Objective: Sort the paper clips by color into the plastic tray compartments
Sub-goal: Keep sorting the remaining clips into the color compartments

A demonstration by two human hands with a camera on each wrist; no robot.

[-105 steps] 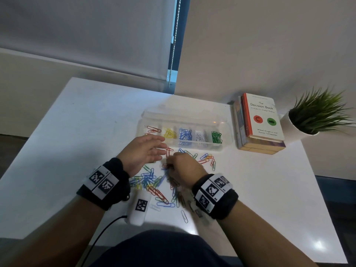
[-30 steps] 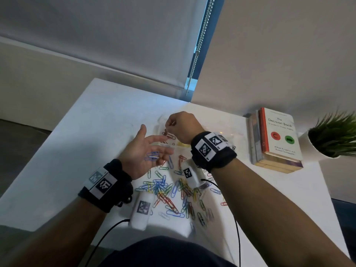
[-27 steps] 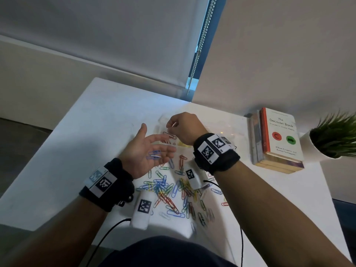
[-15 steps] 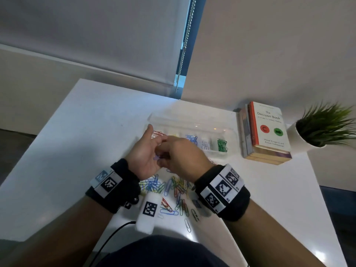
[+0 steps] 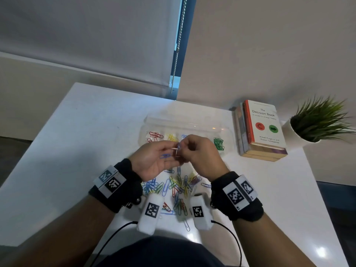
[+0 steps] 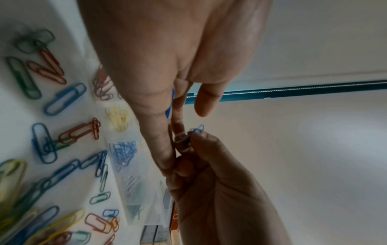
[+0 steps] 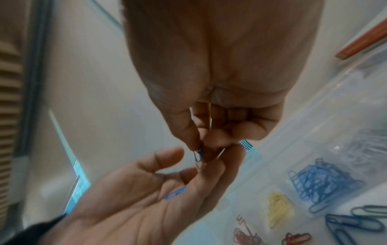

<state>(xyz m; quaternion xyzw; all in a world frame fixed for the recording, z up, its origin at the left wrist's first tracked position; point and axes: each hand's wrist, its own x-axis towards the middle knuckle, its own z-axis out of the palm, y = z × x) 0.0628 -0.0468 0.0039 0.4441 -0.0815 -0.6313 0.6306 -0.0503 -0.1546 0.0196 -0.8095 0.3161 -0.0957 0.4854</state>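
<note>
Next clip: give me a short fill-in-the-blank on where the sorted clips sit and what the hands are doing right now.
1. In the plastic tray, the green clips fill the compartment nearest the ____.
2. The red clips sit in the tray's far ____ compartment.
3. A ____ clip lies on the left hand palm.
4. The right hand ____ a clip at its fingertips.

Missing words: books; left; blue; pinches

White table (image 5: 81, 132), grey blind (image 5: 86, 35)

Hands brought together above the counter

Right hand (image 5: 198, 155) back from the tray's red compartment, now pinching a blue clip (image 5: 178, 148) at the left hand's (image 5: 154, 160) fingertips; both raised.
</note>
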